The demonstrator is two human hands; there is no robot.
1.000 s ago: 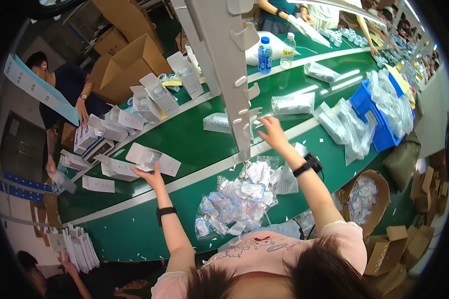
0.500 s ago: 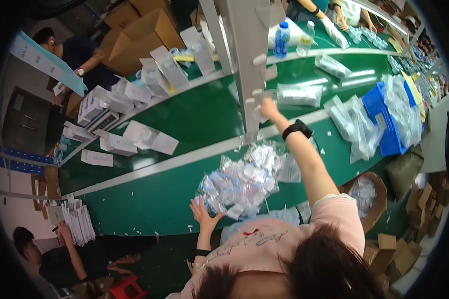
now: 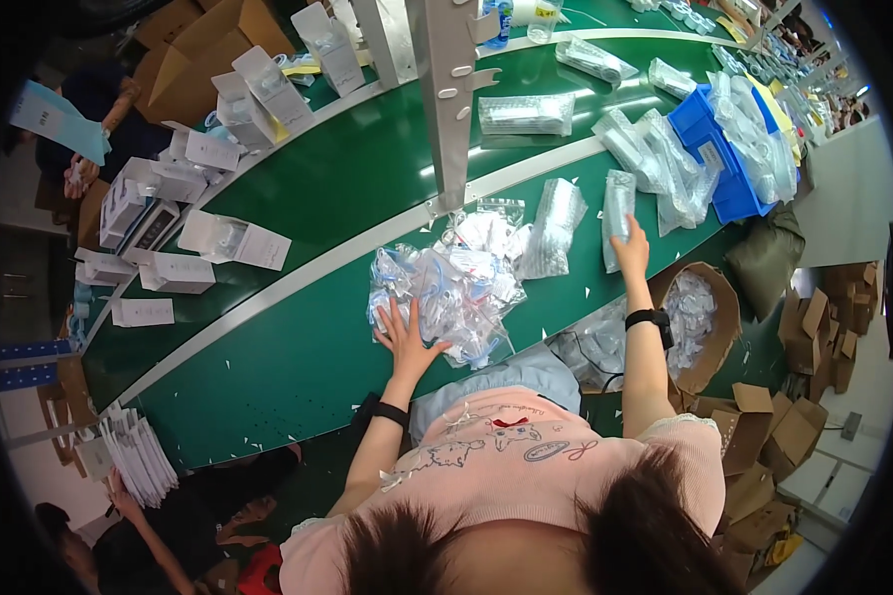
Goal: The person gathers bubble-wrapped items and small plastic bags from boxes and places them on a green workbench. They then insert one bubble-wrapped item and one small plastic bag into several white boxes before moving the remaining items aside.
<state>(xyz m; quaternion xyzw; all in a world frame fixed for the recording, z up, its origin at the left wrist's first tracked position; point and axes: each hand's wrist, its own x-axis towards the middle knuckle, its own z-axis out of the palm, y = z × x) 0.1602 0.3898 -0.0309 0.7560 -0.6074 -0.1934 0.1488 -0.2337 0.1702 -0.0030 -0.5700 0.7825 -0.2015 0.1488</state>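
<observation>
My left hand (image 3: 407, 342) rests with fingers spread on the near left edge of a heap of small clear plastic bags (image 3: 456, 283). The bags hold white and blue pieces too small to make out. Farther right, my right hand (image 3: 632, 250) grips the near end of a narrow clear bubble-wrapped package (image 3: 619, 203) over the green worktable (image 3: 268, 372). Between the heap and that package lies a wider bubble-wrapped package (image 3: 553, 228), touched by neither hand.
Beyond a metal rail, a green conveyor (image 3: 342, 169) carries open white boxes (image 3: 236, 241) and wrapped packages (image 3: 526, 115). A metal post (image 3: 446, 119) rises behind the heap. A blue bin (image 3: 726, 164) of wrapped packages stands right; below it is a carton (image 3: 719, 342). Other people work at left.
My right hand has come back from beyond the post to the right side of the table, now gripping the narrow package. My left hand has moved from beside the heap onto it. The view has shifted.
</observation>
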